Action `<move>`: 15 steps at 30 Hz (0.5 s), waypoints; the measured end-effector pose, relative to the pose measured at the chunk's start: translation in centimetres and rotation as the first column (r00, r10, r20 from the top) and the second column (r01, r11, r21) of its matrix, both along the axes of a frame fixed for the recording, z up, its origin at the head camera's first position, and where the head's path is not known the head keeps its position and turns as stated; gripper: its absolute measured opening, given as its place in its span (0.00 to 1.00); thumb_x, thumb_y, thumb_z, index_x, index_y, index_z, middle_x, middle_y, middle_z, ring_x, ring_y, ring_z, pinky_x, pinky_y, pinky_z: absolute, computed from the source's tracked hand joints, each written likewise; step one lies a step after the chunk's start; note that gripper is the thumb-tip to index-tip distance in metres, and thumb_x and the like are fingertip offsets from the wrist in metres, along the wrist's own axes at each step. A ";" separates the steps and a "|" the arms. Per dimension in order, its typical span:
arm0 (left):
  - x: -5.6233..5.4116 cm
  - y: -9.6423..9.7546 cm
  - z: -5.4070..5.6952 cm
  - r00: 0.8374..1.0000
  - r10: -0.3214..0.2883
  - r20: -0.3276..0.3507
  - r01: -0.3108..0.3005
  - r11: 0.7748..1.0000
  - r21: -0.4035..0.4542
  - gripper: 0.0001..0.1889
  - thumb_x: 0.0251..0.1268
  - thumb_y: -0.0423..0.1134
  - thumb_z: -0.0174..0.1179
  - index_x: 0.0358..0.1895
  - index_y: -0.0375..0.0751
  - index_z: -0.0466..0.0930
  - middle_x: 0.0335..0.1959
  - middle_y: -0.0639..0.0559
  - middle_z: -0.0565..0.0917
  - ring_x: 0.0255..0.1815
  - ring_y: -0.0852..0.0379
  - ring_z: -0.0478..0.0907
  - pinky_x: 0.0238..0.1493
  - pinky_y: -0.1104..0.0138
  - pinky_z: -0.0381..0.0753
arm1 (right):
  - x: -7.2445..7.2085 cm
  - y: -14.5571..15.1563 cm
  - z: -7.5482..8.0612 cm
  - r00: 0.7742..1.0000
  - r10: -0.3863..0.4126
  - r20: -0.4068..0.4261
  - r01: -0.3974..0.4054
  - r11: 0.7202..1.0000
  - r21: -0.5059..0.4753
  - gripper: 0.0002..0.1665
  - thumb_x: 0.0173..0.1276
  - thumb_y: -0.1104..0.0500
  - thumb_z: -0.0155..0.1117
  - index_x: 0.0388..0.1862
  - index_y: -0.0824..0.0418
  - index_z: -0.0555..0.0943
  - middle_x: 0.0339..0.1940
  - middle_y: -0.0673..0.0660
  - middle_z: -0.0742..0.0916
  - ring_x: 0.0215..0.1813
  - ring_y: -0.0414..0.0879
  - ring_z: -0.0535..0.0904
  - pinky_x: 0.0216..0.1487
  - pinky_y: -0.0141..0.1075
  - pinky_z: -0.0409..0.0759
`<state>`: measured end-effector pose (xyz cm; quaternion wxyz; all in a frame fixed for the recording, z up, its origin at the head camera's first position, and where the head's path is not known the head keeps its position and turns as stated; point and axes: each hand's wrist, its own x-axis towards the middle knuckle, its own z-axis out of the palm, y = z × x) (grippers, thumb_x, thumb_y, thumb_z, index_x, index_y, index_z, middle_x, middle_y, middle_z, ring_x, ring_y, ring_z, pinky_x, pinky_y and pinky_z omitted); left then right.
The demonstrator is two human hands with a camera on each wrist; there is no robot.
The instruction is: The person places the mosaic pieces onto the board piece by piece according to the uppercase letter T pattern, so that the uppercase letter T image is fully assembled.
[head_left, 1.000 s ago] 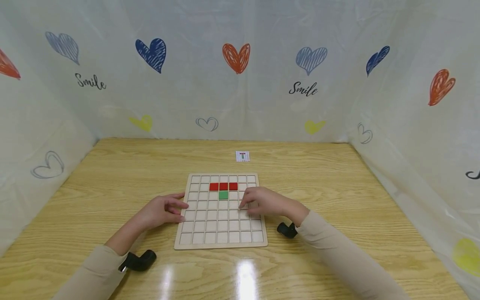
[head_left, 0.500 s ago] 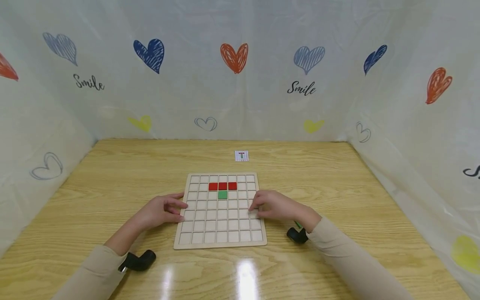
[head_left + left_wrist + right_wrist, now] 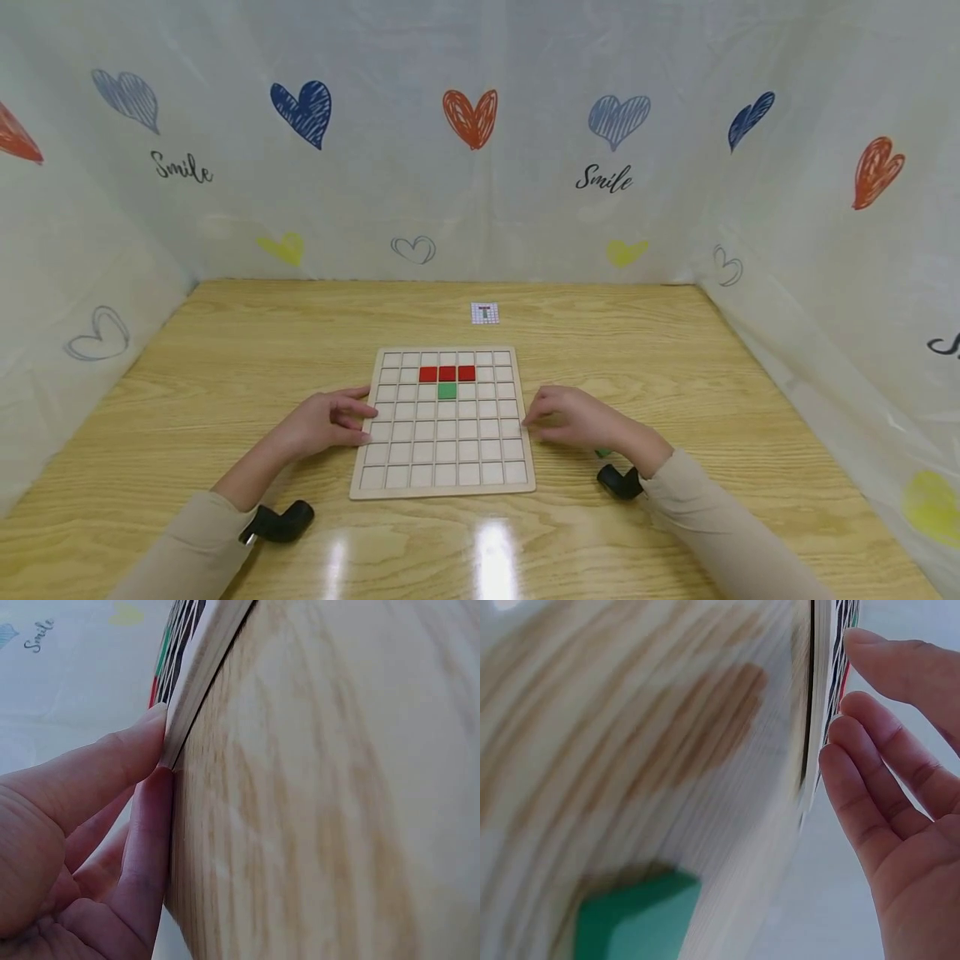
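Observation:
A wooden grid board (image 3: 435,493) lies on the table, with three red square tiles (image 3: 447,373) in a row and one green square tile (image 3: 447,390) below the middle one. My left hand (image 3: 318,425) rests at the board's left edge, where the thumb and fingers touch the rim. Beside the right edge is my right hand (image 3: 573,417), its fingers loosely bent with nothing between them. In the right wrist view, its fingertips (image 3: 840,754) overlap the board's edge. Another green piece (image 3: 637,919) lies on the table by the right wrist, mostly hidden in the head view.
Beyond the board lies a small card (image 3: 485,313) printed with a grid and a T-shaped pattern in red and green. A light curtain with hearts (image 3: 470,117) surrounds the wooden table (image 3: 300,325). Black curved wrist mounts (image 3: 281,522) sit beneath both forearms.
My right hand has drawn back to the right, from over the board to beside its right edge. The green piece by the wrist has come into sight. My left hand keeps its place.

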<state>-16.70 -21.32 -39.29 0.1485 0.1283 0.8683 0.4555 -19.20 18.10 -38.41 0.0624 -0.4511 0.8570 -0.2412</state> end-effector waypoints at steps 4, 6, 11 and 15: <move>0.0 0.0 -0.1 1.000 0.000 -0.002 0.000 1.000 -0.002 0.19 0.50 0.36 0.70 0.47 0.33 0.82 0.68 0.34 0.61 0.41 0.54 0.79 0.40 0.68 0.77 | 0.3 1.0 0.0 1.000 -0.011 -0.004 0.011 1.000 -0.020 0.10 0.59 0.65 0.68 0.40 0.60 0.84 0.38 0.48 0.81 0.43 0.43 0.77 0.46 0.35 0.76; 0.0 0.0 0.0 1.000 0.002 -0.001 -0.002 1.000 -0.003 0.19 0.50 0.36 0.70 0.47 0.33 0.82 0.68 0.34 0.61 0.41 0.54 0.79 0.40 0.68 0.77 | 0.4 1.4 0.0 1.000 -0.015 -0.002 0.015 1.000 -0.026 0.10 0.58 0.66 0.68 0.41 0.60 0.84 0.38 0.49 0.81 0.43 0.43 0.78 0.45 0.36 0.76; 0.0 0.1 0.1 1.000 0.007 0.006 -0.007 1.000 -0.001 0.19 0.50 0.35 0.70 0.47 0.32 0.82 0.68 0.34 0.61 0.41 0.54 0.79 0.41 0.68 0.77 | 0.7 2.6 0.1 0.999 -0.035 0.014 0.035 0.999 -0.017 0.11 0.58 0.65 0.68 0.41 0.60 0.84 0.38 0.48 0.81 0.42 0.42 0.77 0.45 0.37 0.76; 0.1 0.2 0.2 1.000 0.010 0.009 -0.010 1.000 -0.001 0.19 0.50 0.35 0.70 0.47 0.32 0.82 0.68 0.34 0.61 0.41 0.54 0.79 0.41 0.68 0.77 | 1.0 3.5 -0.1 0.998 -0.055 0.022 0.055 0.998 -0.010 0.11 0.58 0.64 0.68 0.41 0.60 0.84 0.38 0.47 0.81 0.42 0.41 0.76 0.45 0.37 0.76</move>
